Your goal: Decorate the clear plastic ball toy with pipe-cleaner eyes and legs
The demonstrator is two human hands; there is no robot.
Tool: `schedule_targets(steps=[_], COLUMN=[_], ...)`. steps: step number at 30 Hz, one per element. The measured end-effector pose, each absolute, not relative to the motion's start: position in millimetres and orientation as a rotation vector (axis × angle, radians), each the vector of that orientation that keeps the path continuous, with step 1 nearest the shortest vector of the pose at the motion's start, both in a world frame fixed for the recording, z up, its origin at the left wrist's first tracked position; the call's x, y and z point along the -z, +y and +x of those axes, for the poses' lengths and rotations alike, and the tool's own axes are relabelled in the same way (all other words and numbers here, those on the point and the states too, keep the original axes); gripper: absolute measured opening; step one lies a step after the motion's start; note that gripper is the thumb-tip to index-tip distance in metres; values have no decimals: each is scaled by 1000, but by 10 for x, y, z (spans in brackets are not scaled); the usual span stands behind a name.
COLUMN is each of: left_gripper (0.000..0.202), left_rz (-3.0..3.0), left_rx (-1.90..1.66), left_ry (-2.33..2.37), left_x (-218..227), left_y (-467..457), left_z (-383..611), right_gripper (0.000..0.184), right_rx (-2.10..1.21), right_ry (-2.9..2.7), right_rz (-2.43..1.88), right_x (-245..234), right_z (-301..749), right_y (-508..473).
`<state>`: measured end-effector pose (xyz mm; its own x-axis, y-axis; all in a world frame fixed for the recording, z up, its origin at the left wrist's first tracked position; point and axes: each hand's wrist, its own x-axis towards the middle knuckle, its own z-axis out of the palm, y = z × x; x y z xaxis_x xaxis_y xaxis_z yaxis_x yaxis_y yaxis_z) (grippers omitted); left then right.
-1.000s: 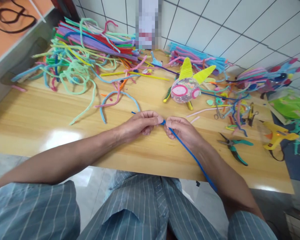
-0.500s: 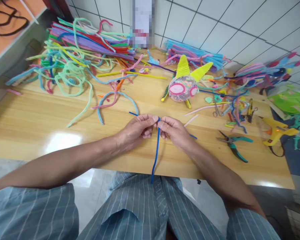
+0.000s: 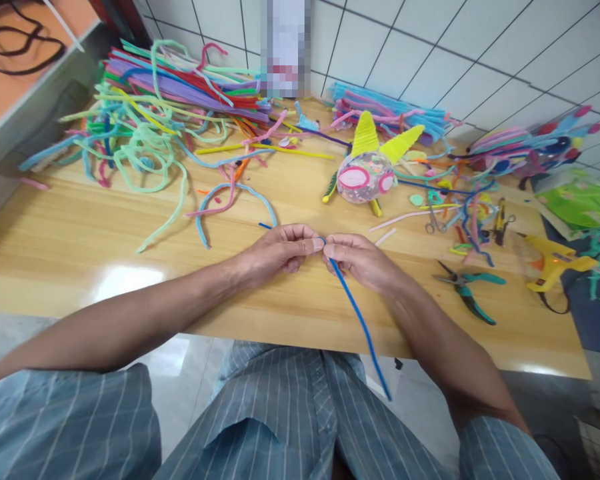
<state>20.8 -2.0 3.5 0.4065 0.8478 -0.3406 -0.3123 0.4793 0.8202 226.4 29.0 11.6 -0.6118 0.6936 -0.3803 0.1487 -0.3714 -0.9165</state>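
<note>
Between my hands is a blue pipe cleaner [image 3: 359,313], its long tail hanging down to the right past the table's front edge. My left hand [image 3: 296,249] pinches its upper end, where a small bend shows at the fingertips. Thumb and fingers of my right hand [image 3: 354,257] close on it just beside, almost touching the left. A short dark blue piece [image 3: 265,226] pokes out behind my left hand. Beyond my hands stands a round sequined figure [image 3: 363,177] with yellow ears and pink ovals.
Pliers [image 3: 467,287] and a yellow glue gun [image 3: 550,263] lie at the right. Small scissors [image 3: 435,220] rest among scraps. A heap of pipe cleaners [image 3: 145,147] fills the back left; a blue and pink bundle [image 3: 390,110] lies against the tiled wall.
The blue pipe cleaner's hanging tail has swung from nearly straight down to slanting right. My hands stay together, with fingertips slightly shifted right.
</note>
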Motion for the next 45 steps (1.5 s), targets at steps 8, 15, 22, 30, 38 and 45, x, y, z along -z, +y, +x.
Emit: schedule_targets(steps=[8, 15, 22, 30, 38, 45], left_gripper=[48, 51, 41, 48, 55, 47], left_rz=[782, 518, 421, 792, 766, 493], left_rx=[-888, -1032, -1011, -904, -1016, -1080], left_ry=[882, 842, 817, 860, 941, 865], left_x=[4, 15, -20, 14, 51, 62], left_y=[-5, -178, -190, -10, -93, -201], left_z=[193, 317, 306, 195, 250, 348], right_gripper=[49, 53, 51, 35, 43, 45], right_rx=[-2063, -1889, -1842, -1908, -1888, -1738], right_ry=[-1557, -1498, -1449, -1431, -1485, -1520], right_rz=[-1059, -1080, -1118, -1184, -1095, -1101], right_x=[-93, 32, 3, -121, 12, 45], right_z=[2279, 2108, 2143, 2225, 2162, 2062], right_y=[305, 137, 169, 266, 194, 73])
